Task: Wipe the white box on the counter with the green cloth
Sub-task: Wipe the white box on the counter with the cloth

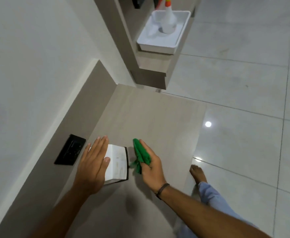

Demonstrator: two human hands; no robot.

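A small white box (117,162) with a dark edge stands on the pale wood counter (149,121), near the low back panel. My left hand (93,162) lies flat over the box's left side, fingers straight, thumb resting on its top. Just right of the box, my right hand (152,164) is closed around a bunched green cloth (140,155). The cloth hangs beside the box's right edge, close to it; whether it touches is unclear.
A black socket plate (70,149) is set in the back panel left of the box. Farther along, a white tray (163,31) holds a spray bottle (169,19) on a higher shelf. Glossy floor tiles (244,83) lie right of the counter edge, with my bare foot (197,174).
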